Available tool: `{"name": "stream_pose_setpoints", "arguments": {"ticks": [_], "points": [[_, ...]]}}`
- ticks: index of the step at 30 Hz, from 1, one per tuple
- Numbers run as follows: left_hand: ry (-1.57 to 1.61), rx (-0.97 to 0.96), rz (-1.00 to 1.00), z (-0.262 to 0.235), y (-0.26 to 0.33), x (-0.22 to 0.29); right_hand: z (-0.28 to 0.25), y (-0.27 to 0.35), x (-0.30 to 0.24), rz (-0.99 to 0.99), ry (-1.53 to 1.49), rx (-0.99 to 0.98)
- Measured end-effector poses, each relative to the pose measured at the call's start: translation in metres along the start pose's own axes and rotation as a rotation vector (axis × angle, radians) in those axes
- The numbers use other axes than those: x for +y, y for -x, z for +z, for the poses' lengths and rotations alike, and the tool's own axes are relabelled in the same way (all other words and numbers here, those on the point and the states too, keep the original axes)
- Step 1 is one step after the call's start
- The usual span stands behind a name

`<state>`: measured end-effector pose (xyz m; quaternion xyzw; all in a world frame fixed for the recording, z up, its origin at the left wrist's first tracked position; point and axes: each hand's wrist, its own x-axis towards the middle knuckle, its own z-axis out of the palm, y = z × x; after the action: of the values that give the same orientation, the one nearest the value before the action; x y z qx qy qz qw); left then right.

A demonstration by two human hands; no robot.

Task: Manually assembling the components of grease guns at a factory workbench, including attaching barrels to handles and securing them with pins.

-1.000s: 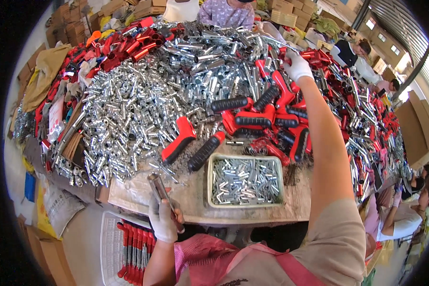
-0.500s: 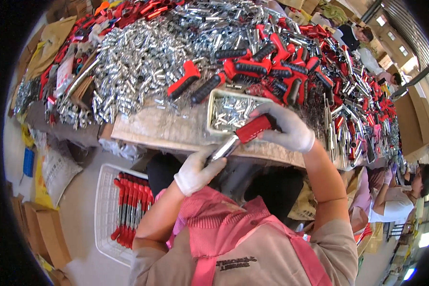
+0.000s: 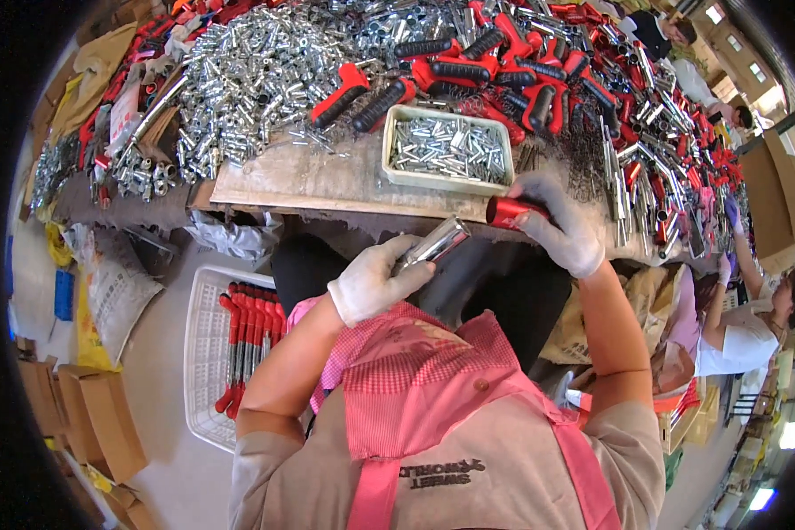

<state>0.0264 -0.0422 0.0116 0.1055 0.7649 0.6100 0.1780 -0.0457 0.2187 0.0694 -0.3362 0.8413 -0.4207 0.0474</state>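
A shiny chrome tube [image 3: 442,239] is gripped in my gloved left hand [image 3: 378,281], its bare end tilted up and to the right. My gloved right hand [image 3: 564,226] pinches a hollow red cylindrical sleeve [image 3: 509,212], whose opening faces left toward the tube. A gap separates the two parts. Just beyond them, a pale plastic tray [image 3: 450,183] of small metal pins [image 3: 446,146] sits at the table's near edge. Several red-and-black handles [image 3: 336,95] lie in a heap behind the tray.
Small chrome parts [image 3: 247,79] form a big pile across the table [image 3: 283,181]. More red sleeves and rods [image 3: 649,181] spread to the right. At lower left, a white basket [image 3: 205,353] holds finished-looking red tools [image 3: 243,344]. A co-worker [image 3: 760,322] sits at right.
The red sleeve has come apart from the chrome tube; my right hand has moved right with it. My left hand still holds the tube. The view has shifted slightly.
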Motion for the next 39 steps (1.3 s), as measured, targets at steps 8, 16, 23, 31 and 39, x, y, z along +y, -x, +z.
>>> {"name": "stream_pose_setpoints", "arguments": {"ticks": [8, 16, 23, 31, 39], "points": [[-0.222, -0.232, 0.043, 0.009, -0.002, -0.015, 0.012, 0.007, -0.010, 0.059, -0.201, -0.341], [-0.274, -0.234, -0.029, 0.010, 0.000, -0.010, 0.026, 0.016, -0.007, -0.056, -0.002, -0.087], [-0.205, -0.232, 0.053, 0.020, -0.001, -0.017, 0.042, 0.020, 0.008, 0.129, -0.217, -0.091], [-0.156, 0.007, 0.083, 0.037, -0.014, -0.028, 0.070, -0.005, 0.017, 0.008, -0.346, -0.187], [0.460, -0.178, -0.330, 0.015, -0.015, -0.038, 0.021, -0.023, 0.093, 0.289, 0.397, 0.211]]}}
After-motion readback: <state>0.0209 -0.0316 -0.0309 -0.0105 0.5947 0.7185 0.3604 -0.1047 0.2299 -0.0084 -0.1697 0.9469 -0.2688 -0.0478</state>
